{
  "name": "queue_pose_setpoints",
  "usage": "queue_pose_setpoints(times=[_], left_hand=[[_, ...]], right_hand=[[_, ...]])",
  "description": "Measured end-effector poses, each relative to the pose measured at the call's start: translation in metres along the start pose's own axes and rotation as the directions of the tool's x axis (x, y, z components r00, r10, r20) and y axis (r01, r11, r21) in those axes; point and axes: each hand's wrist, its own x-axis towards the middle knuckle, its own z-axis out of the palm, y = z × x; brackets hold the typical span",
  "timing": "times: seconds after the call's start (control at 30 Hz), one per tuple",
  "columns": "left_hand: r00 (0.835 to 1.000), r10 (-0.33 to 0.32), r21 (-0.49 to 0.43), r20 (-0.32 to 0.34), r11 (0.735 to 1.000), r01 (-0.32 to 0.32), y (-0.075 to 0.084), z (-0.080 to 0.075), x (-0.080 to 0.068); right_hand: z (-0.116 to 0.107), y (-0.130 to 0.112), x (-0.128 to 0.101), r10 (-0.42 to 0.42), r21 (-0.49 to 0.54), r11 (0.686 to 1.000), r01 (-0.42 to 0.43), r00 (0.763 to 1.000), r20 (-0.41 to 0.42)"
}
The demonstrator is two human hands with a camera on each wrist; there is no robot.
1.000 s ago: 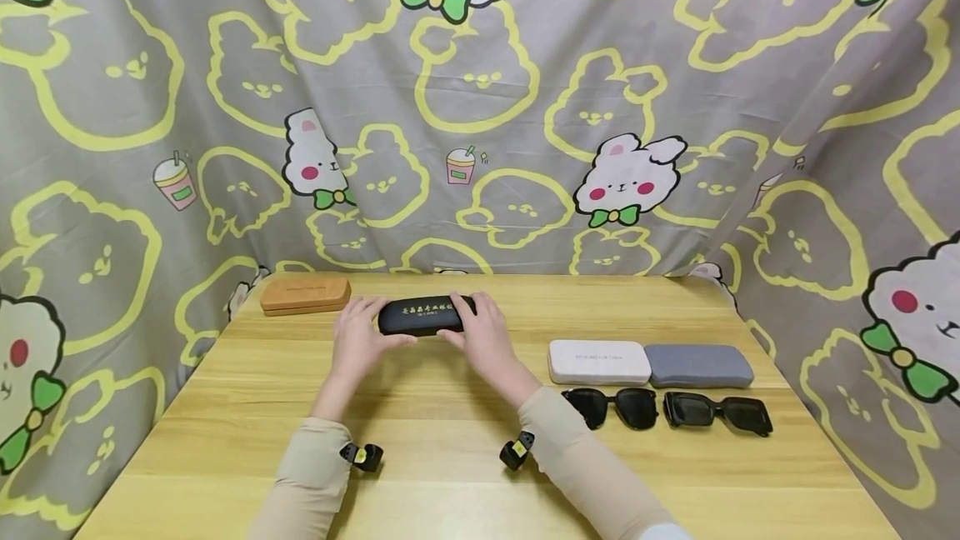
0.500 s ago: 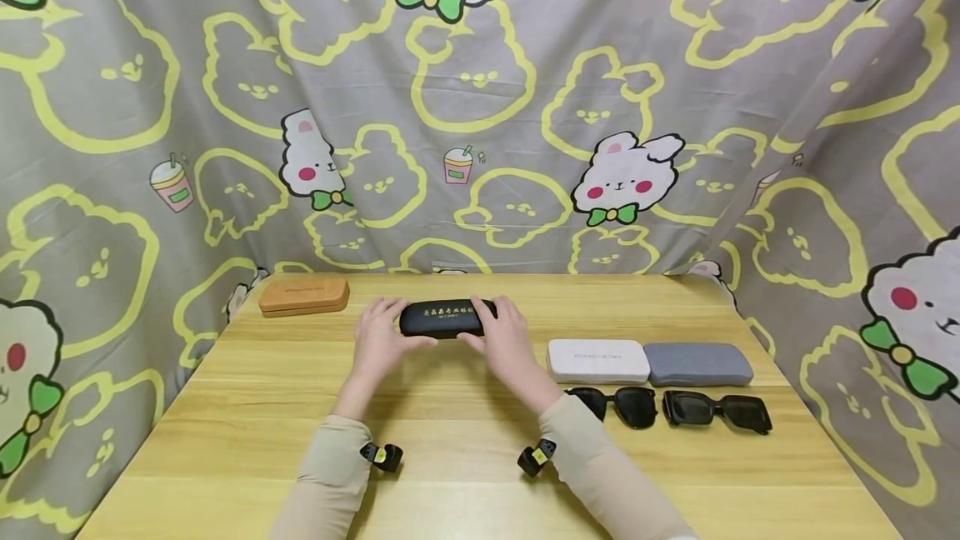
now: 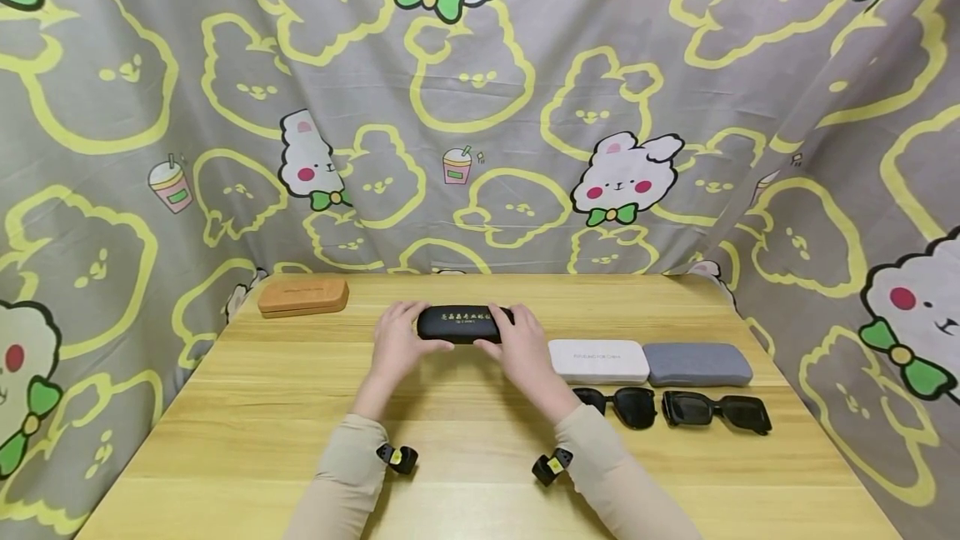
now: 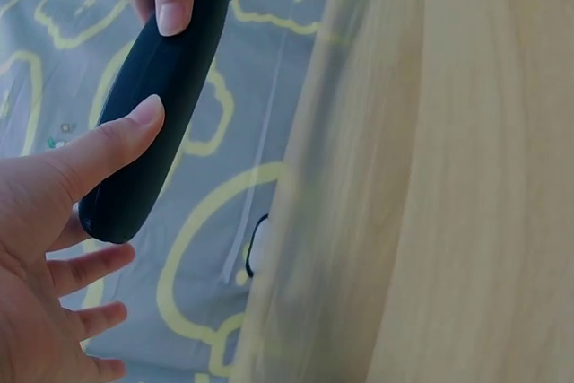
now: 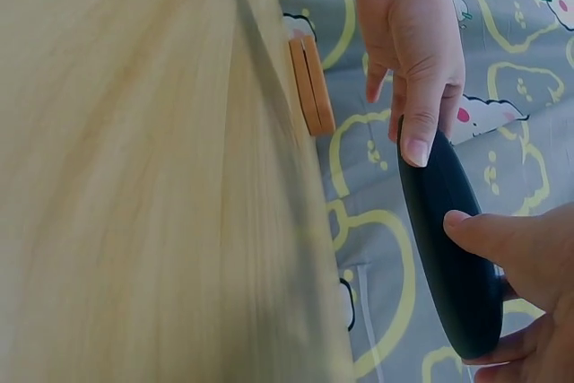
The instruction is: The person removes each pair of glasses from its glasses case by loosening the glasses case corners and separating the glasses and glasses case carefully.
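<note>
A black glasses case (image 3: 459, 325) with gold lettering is held lengthwise between both hands, above the middle of the table. My left hand (image 3: 399, 344) pinches its left end, thumb along the near side and fingers behind. At the other end my right hand (image 3: 522, 346) grips it the same way. In the left wrist view the case (image 4: 157, 109) looks closed, with the left thumb (image 4: 117, 139) pressed on its side and the other fingers spread below. The right wrist view shows both thumbs on the case (image 5: 448, 248).
On the table (image 3: 465, 473), a white glasses case (image 3: 598, 362) and a grey-blue one (image 3: 699, 364) lie side by side at right. Two pairs of black sunglasses (image 3: 633, 408) (image 3: 716, 412) lie in front of them. An orange-brown case (image 3: 303, 297) sits back left. A patterned curtain (image 3: 480, 107) hangs behind.
Both hands have carried the black glasses case to the right and slightly nearer, away from the orange-brown case. The other cases and the sunglasses stay where they were.
</note>
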Motion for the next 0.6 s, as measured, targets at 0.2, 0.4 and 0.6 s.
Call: queue_pose_setpoints(times=[0.2,0.4,0.6], left_hand=[[1.000,-0.015,0.006,0.018,1.000,0.015,0.005,0.008,-0.003],[1.000,-0.021,0.006,0.018,1.000,0.021,0.008,0.016,-0.007],[0.998,-0.035,0.038,0.052,0.999,0.033,0.011,0.024,-0.008]], right_hand=[[-0.002,0.006,-0.006,0.014,0.015,1.000,-0.014,1.000,0.018],[-0.004,0.012,-0.010,0.018,0.010,1.000,-0.019,0.998,0.056],[-0.008,0.019,-0.009,0.079,0.016,0.996,-0.083,0.981,0.177]])
